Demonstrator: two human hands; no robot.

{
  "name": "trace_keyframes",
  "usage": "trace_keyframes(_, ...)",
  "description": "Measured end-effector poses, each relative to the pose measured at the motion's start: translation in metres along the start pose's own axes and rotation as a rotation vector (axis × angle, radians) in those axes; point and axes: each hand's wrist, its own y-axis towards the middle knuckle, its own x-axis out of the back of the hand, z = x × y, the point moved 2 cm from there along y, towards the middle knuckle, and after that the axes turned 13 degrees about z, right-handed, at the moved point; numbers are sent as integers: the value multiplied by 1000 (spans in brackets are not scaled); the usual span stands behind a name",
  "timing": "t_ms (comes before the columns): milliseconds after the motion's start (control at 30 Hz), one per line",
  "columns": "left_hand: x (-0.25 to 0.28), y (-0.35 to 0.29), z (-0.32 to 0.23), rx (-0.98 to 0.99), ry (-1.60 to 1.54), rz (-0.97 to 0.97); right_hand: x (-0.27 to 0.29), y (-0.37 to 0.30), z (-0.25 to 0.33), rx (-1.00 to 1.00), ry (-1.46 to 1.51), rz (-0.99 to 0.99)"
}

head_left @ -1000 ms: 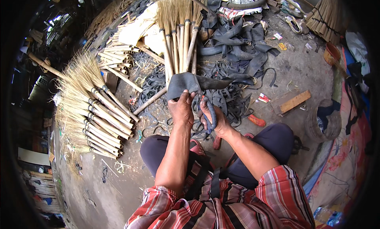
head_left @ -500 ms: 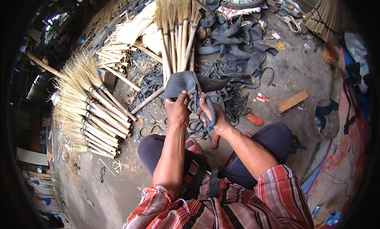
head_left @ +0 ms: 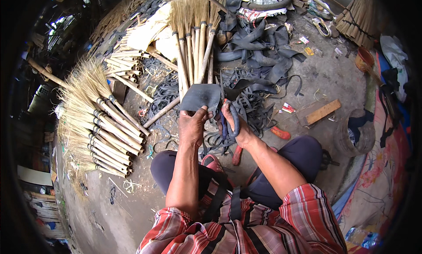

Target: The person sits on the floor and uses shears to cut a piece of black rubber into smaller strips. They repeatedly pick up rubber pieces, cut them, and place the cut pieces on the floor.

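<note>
Pinching dark rubber sheet (head_left: 198, 97), left fingers (head_left: 203, 110) closed, sheet just ahead of them; right fingers (head_left: 227, 111) curl round scissors (head_left: 236, 117) alongside. Best pull it taut, grip well clear of scissors.

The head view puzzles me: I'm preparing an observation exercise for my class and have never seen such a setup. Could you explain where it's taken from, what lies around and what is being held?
There is no machine here, only a person's two bare hands. The view comes from the left of two wide fisheye cameras worn on the head, looking down, so straight edges bend near the rim. Picture left is the person's left.

The left hand holds a dark rubber-like sheet. The right hand holds scissors with a thick loop handle, their blades by the sheet's right edge.

On the floor are brooms in a row to the left, dark strips heaped beyond the hands, and a wooden block to the right.
</note>
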Motion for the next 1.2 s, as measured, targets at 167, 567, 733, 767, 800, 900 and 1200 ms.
trace_keyframes(167,-5,-5,3,-16,-20,56,13,4,5,-119,-81,-76)
trace_keyframes(567,-10,-11,-9,151,-177,201,13,-7,41,132,-146,-159)
trace_keyframes(733,-18,11,-18,28,5,145,8,-9,49,99,-211,-168)
trace_keyframes(767,-18,16,-23,-1,-2,119,8,-10,49,64,-205,-152)
trace_keyframes(800,-18,21,-29,-31,-9,96,7,-11,47,21,-226,-122)
trace_keyframes(900,-10,36,-49,71,-161,26,3,-17,39,15,-318,-12)
trace_keyframes(1200,11,63,-28,234,-390,-33,1,-16,24,-89,-406,-50)
